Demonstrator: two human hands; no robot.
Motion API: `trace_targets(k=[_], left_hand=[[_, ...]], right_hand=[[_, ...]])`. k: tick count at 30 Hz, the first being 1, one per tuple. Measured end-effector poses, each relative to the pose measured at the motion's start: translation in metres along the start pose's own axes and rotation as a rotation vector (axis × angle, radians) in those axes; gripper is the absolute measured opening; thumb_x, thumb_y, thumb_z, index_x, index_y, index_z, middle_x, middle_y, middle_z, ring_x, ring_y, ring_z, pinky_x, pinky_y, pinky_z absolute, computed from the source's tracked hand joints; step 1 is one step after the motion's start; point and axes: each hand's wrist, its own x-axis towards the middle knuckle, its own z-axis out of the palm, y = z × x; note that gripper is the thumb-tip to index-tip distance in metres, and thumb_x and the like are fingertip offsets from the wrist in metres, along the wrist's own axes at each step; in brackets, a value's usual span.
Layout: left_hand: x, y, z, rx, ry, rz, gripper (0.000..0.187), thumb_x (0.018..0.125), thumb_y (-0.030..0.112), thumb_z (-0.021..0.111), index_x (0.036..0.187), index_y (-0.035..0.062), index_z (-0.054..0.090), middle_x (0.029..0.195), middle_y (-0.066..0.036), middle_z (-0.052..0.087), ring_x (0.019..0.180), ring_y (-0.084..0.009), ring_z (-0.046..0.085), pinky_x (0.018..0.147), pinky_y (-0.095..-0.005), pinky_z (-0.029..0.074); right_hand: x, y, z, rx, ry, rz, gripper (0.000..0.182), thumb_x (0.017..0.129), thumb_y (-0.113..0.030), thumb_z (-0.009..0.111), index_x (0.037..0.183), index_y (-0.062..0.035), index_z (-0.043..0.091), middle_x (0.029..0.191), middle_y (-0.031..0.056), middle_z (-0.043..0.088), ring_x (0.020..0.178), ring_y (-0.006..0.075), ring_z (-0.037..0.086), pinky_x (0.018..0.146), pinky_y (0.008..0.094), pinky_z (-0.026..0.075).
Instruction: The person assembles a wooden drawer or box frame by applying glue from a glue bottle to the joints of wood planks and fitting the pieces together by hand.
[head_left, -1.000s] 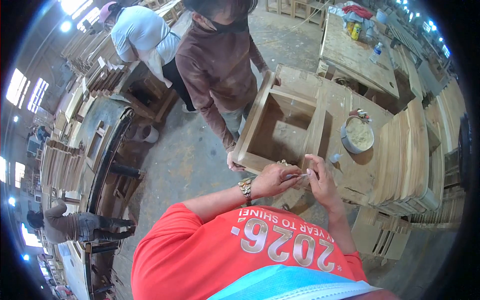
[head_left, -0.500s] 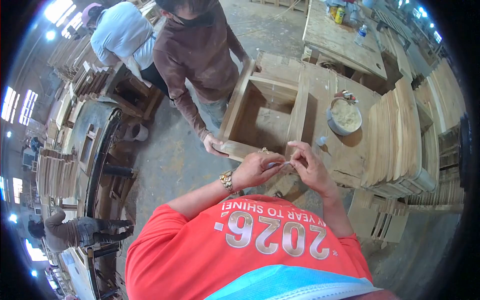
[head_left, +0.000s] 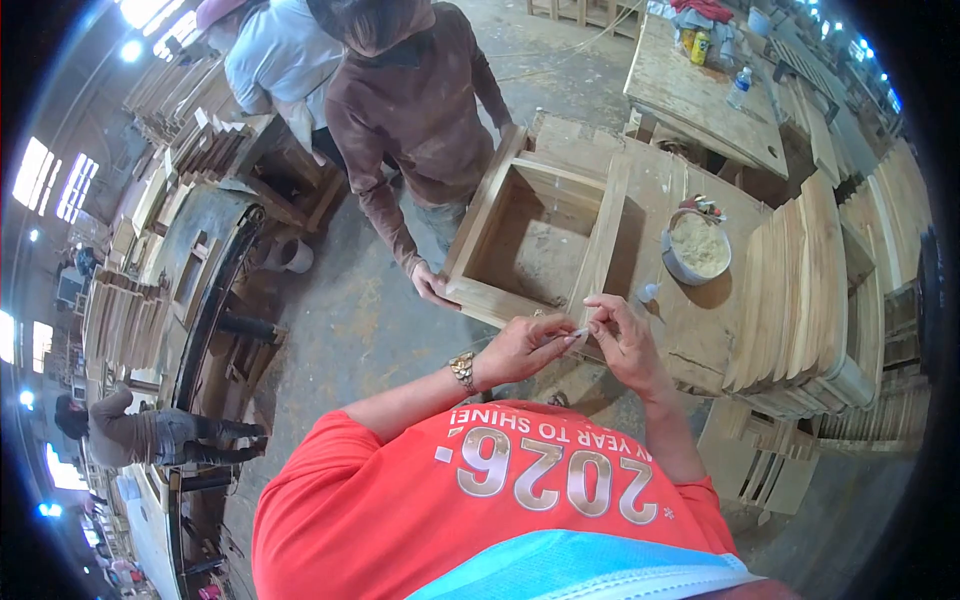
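My left hand (head_left: 524,350), with a gold watch at the wrist, and my right hand (head_left: 630,342) meet in front of my chest. Both pinch a small white strip (head_left: 580,333) between their fingertips. It is too small to make out its kind. Just beyond my hands is a wooden frame (head_left: 487,299) with an open middle, lying on a wooden worktable (head_left: 690,345). A small bottle with a pale tip (head_left: 648,292) lies on the table to the right of my right hand.
Across the frame stands a person in a brown top (head_left: 420,120), one hand on its corner. To the right are a white bucket of pale powdery stuff (head_left: 697,248) and a stack of boards (head_left: 790,290). Other people work at benches on the left.
My view has shifted slightly, so the scene sits a little further right. My hands still pinch the small white strip, with the fingers slightly changed. The person opposite keeps holding the frame.
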Motion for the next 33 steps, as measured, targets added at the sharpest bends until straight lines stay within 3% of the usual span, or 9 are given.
trace_targets(k=[4, 7, 10, 14, 19, 22, 30, 32, 33], left_hand=[[-0.004, 0.01, 0.013, 0.043, 0.075, 0.018, 0.025, 0.097, 0.017, 0.063, 0.116, 0.0022, 0.063, 0.094, -0.012, 0.072, 0.077, -0.0141, 0.067, 0.069, -0.0309, 0.054], [-0.003, 0.012, 0.023, 0.154, 0.146, 0.082, 0.024, 0.096, 0.023, 0.062, 0.111, 0.0054, 0.064, 0.091, -0.02, 0.071, 0.084, -0.0356, 0.07, 0.071, -0.0425, 0.054], [-0.005, 0.011, 0.027, 0.314, 0.141, 0.149, 0.024, 0.094, 0.019, 0.065, 0.113, 0.0035, 0.064, 0.092, -0.018, 0.07, 0.081, -0.0325, 0.069, 0.07, -0.0395, 0.053], [-0.01, 0.008, 0.038, 0.301, 0.245, 0.167, 0.021, 0.093, 0.024, 0.063, 0.107, 0.0075, 0.063, 0.083, -0.017, 0.069, 0.077, -0.0382, 0.066, 0.067, -0.0479, 0.051], [-0.016, -0.001, 0.042, 0.296, 0.256, 0.128, 0.023, 0.094, 0.025, 0.063, 0.109, 0.0079, 0.063, 0.087, -0.018, 0.07, 0.08, -0.038, 0.067, 0.068, -0.0471, 0.052], [-0.018, 0.001, 0.043, 0.274, 0.265, 0.116, 0.024, 0.094, 0.026, 0.062, 0.11, 0.0079, 0.064, 0.089, -0.018, 0.071, 0.082, -0.0376, 0.068, 0.069, -0.046, 0.053], [-0.031, -0.002, 0.014, 0.235, 0.226, 0.148, 0.022, 0.094, 0.017, 0.065, 0.112, 0.0043, 0.066, 0.098, -0.017, 0.071, 0.085, -0.0331, 0.069, 0.074, -0.039, 0.055], [-0.038, -0.008, -0.003, 0.274, 0.236, 0.112, 0.021, 0.093, 0.014, 0.066, 0.111, 0.0039, 0.066, 0.095, -0.016, 0.071, 0.084, -0.0287, 0.07, 0.073, -0.0363, 0.055], [-0.045, -0.003, -0.012, 0.191, 0.237, -0.036, 0.021, 0.092, 0.013, 0.067, 0.11, 0.0034, 0.067, 0.093, -0.016, 0.071, 0.084, -0.0236, 0.071, 0.072, -0.0345, 0.055]], right_hand=[[-0.005, 0.009, 0.003, -0.017, 0.044, -0.03, 0.036, 0.091, 0.006, 0.054, 0.124, -0.0065, 0.053, 0.079, 0.008, 0.052, 0.072, 0.019, 0.055, 0.068, 0.0317, 0.046], [-0.009, 0.01, 0.004, -0.044, 0.052, -0.066, 0.036, 0.091, 0.005, 0.05, 0.125, -0.0064, 0.051, 0.078, 0.0082, 0.051, 0.07, 0.0194, 0.053, 0.067, 0.0327, 0.045], [-0.009, 0.015, 0.001, -0.055, 0.038, -0.032, 0.034, 0.093, 0.003, 0.047, 0.125, -0.0061, 0.05, 0.074, 0.0081, 0.049, 0.068, 0.0199, 0.053, 0.065, 0.034, 0.044], [-0.01, 0.017, -0.007, -0.055, -0.09, 0.076, 0.03, 0.094, 0.0, 0.05, 0.124, -0.006, 0.051, 0.072, 0.0076, 0.049, 0.066, 0.0185, 0.052, 0.063, 0.034, 0.043], [-0.005, 0.014, -0.016, -0.008, -0.14, 0.151, 0.033, 0.095, -0.004, 0.056, 0.127, -0.0081, 0.053, 0.07, 0.0076, 0.05, 0.063, 0.0165, 0.05, 0.061, 0.0338, 0.043], [-0.005, 0.011, -0.012, 0.005, -0.097, -0.044, 0.036, 0.095, -0.004, 0.058, 0.129, -0.0097, 0.053, 0.068, 0.0077, 0.05, 0.062, 0.0157, 0.05, 0.06, 0.0342, 0.044], [0.008, 0.003, 0.012, -0.105, -0.217, 0.074, 0.037, 0.092, -0.002, 0.059, 0.128, -0.0107, 0.056, 0.075, 0.0147, 0.059, 0.066, 0.0288, 0.061, 0.063, 0.0349, 0.049], [0.018, 0.004, 0.036, -0.09, -0.139, 0.019, 0.037, 0.093, -0.003, 0.058, 0.128, -0.0112, 0.056, 0.079, 0.0156, 0.062, 0.069, 0.0306, 0.064, 0.064, 0.0362, 0.05], [0.021, 0.0, 0.047, -0.086, -0.077, -0.04, 0.036, 0.093, -0.005, 0.057, 0.128, -0.0117, 0.056, 0.083, 0.0165, 0.065, 0.073, 0.0324, 0.066, 0.065, 0.0375, 0.051]])
